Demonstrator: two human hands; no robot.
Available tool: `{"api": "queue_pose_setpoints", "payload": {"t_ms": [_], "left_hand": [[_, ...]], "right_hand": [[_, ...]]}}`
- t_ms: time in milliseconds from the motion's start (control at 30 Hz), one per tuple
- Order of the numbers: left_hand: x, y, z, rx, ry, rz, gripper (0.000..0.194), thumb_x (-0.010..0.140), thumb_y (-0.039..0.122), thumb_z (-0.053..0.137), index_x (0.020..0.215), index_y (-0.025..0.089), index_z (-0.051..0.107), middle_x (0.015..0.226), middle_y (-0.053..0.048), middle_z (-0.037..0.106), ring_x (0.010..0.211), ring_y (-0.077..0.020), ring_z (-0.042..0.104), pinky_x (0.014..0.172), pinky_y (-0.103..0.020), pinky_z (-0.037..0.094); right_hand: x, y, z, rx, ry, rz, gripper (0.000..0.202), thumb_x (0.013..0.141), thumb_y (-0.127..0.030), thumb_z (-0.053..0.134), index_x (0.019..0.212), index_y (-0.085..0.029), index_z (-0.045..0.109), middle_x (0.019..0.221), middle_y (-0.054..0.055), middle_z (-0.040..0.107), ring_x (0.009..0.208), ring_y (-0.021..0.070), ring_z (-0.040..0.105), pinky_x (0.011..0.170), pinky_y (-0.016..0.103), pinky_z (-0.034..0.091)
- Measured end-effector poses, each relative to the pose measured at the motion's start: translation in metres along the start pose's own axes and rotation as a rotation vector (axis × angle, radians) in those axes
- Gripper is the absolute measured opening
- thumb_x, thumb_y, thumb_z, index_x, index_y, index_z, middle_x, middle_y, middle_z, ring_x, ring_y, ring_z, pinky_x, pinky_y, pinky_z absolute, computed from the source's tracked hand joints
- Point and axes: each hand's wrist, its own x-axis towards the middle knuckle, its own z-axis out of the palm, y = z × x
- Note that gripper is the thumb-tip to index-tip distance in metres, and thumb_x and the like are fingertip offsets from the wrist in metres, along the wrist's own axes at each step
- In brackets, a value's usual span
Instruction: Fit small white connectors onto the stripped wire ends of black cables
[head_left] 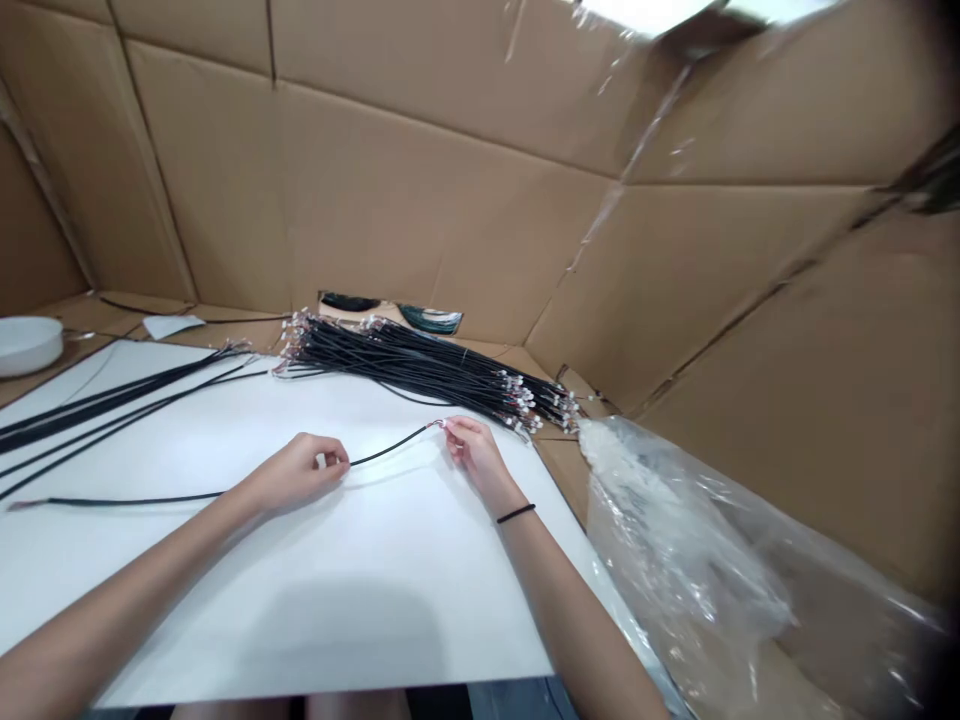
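Observation:
A thin black cable point(390, 447) runs between my two hands above the white work surface. My left hand point(307, 468) pinches it between thumb and fingers, and its tail passes behind my forearm to a bare-wired end at the far left. At the cable's right end, my right hand point(471, 450) grips the small white connector and its short coloured wires, mostly hidden by the fingertips. Just beyond my hands lies a thick bundle of black cables point(405, 362), with white connectors clustered at its ends. More loose black cables point(112, 405) lie at the left.
Cardboard walls point(450, 190) enclose the back and right of the white board point(360, 600). A clear plastic bag point(675, 530) with white pieces inside lies at the right edge. A white bowl point(30, 347) and a paper scrap point(172, 325) are at the far left.

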Motion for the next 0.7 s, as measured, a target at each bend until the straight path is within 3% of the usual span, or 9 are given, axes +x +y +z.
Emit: {"api": "queue_pose_setpoints", "payload": {"t_ms": [67, 167, 367, 600, 700], "left_hand": [[0.001, 0.001, -0.006, 0.086, 0.027, 0.062, 0.026, 0.086, 0.033, 0.047, 0.083, 0.016, 0.068, 0.075, -0.003, 0.065, 0.063, -0.0137, 0.056, 0.058, -0.023, 0.041], [0.004, 0.006, -0.013, 0.199, 0.072, 0.153, 0.028, 0.088, 0.032, 0.044, 0.086, 0.016, 0.067, 0.082, -0.004, 0.068, 0.070, -0.0154, 0.059, 0.065, -0.024, 0.043], [0.021, 0.027, -0.026, 0.404, 0.125, 0.303, 0.028, 0.091, 0.031, 0.041, 0.089, 0.018, 0.066, 0.089, -0.005, 0.070, 0.074, -0.0165, 0.062, 0.065, -0.025, 0.043], [0.073, 0.057, -0.046, 0.613, 0.239, 0.426, 0.030, 0.094, 0.030, 0.038, 0.092, 0.019, 0.066, 0.094, -0.005, 0.071, 0.078, -0.0208, 0.065, 0.063, -0.027, 0.041], [0.103, 0.062, -0.051, 0.636, 0.286, 0.486, 0.030, 0.095, 0.031, 0.038, 0.097, 0.019, 0.066, 0.099, -0.005, 0.071, 0.084, -0.0207, 0.066, 0.069, -0.027, 0.044]], "right_hand": [[0.002, 0.001, -0.010, 0.007, 0.038, -0.005, 0.019, 0.092, -0.027, 0.059, 0.083, -0.011, 0.060, 0.065, -0.005, 0.054, 0.046, 0.0044, 0.046, 0.041, 0.015, 0.038], [0.002, 0.001, -0.022, 0.030, 0.085, -0.005, 0.018, 0.094, -0.028, 0.056, 0.095, -0.011, 0.060, 0.079, 0.000, 0.060, 0.058, 0.0079, 0.056, 0.051, 0.020, 0.049], [0.004, -0.003, -0.035, 0.115, 0.168, 0.007, 0.024, 0.094, -0.031, 0.056, 0.108, -0.013, 0.059, 0.099, 0.006, 0.063, 0.078, 0.0145, 0.063, 0.066, 0.030, 0.055], [0.011, -0.004, -0.047, 0.203, 0.292, 0.030, 0.026, 0.094, -0.034, 0.054, 0.109, -0.013, 0.059, 0.098, 0.006, 0.063, 0.077, 0.0143, 0.063, 0.066, 0.030, 0.055], [0.011, -0.004, -0.047, 0.204, 0.306, 0.035, 0.026, 0.094, -0.035, 0.054, 0.108, -0.013, 0.059, 0.097, 0.005, 0.063, 0.076, 0.0139, 0.062, 0.065, 0.029, 0.055]]}}
